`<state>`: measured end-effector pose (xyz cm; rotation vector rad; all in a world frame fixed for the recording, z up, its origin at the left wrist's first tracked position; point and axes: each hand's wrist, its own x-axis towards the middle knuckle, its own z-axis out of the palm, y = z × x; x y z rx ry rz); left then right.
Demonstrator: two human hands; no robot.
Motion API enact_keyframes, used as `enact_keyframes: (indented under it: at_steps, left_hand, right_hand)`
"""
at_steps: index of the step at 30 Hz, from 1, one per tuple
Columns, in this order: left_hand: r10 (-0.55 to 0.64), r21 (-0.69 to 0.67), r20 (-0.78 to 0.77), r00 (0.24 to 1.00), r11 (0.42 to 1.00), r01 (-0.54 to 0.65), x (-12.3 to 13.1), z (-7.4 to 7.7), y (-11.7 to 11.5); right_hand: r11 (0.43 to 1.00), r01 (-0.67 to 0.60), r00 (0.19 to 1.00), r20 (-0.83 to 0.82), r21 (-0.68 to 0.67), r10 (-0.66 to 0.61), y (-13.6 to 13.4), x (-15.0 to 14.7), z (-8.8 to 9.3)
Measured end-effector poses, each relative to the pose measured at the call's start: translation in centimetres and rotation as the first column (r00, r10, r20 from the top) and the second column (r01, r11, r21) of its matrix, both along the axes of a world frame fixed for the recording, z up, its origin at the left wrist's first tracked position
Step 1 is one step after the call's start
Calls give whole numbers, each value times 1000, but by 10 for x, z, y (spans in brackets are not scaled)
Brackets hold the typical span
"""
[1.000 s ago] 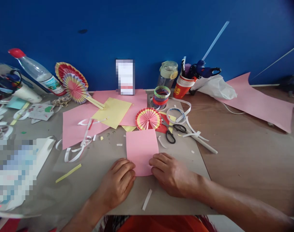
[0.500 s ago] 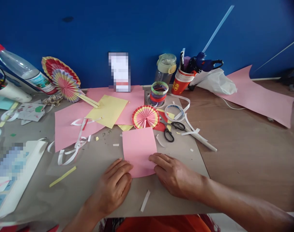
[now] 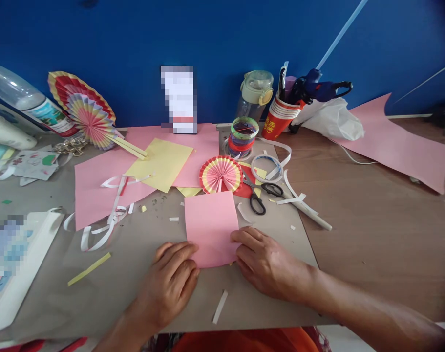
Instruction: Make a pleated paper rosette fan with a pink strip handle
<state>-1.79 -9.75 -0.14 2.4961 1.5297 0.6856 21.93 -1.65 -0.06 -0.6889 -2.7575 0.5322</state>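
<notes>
A pink sheet of paper (image 3: 212,225) lies in front of me, its near edge curved and slightly raised. My left hand (image 3: 176,274) pinches its lower left corner, fingers curled and pressed together. At the lower right side my right hand (image 3: 261,259) grips the edge in the same way; both thumbs are mostly hidden. Just beyond the sheet lies a round pleated paper fan (image 3: 221,174) in pink, yellow and red. Black-handled scissors (image 3: 258,203) rest to its right, beside a roll of tape (image 3: 266,168).
A larger pleated fan (image 3: 92,115) leans at the back left by a plastic bottle (image 3: 46,110). Yellow paper (image 3: 163,164) lies over pink sheets. A phone (image 3: 179,100) stands against the blue partition. Red paper cups (image 3: 280,117) hold tools. A white strip (image 3: 220,307) lies near the front edge.
The view has shifted slightly. Both hands stay at the lower corners of the pink sheet, with the right hand's fingers a little farther toward its outer edge.
</notes>
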Motion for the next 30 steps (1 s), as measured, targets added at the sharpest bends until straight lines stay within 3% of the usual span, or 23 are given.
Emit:
enact_keyframes:
  at_steps: [23, 30]
  left_hand:
    - [158, -123, 18, 987, 980, -154, 1, -2, 4]
    - [182, -168, -9, 983, 969, -181, 4, 0, 6]
  right_hand:
    - [992, 53, 998, -10, -113, -54, 6, -6, 7]
    - [991, 79, 992, 105, -110, -67, 5, -9, 8]
